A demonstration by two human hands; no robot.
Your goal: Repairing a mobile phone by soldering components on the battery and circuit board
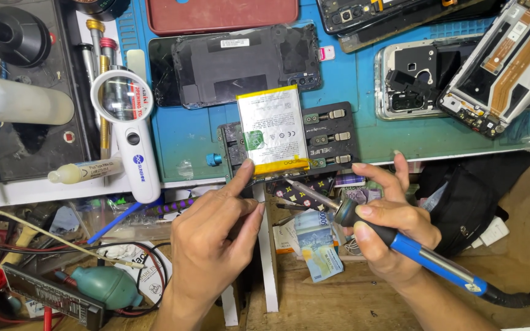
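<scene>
A white phone battery [273, 127] with a yellow lower edge lies on a dark fixture board [329, 138] at the front of the blue mat [363, 92]. My right hand [387, 224] grips a blue-handled soldering iron [363, 228], its metal tip pointing left toward the battery's bottom edge. My left hand [216, 236] rests just below the battery, index finger touching the fixture's front edge, thumb and fingers pinched together; whether they hold something thin I cannot tell.
A white hand magnifier [127, 125] lies left of the battery. Opened phone bodies [246, 61] [492, 67] lie behind and to the right. A glue tube [84, 171], teal blower bulb [105, 287], banknotes [314, 242] and cables crowd the front shelf.
</scene>
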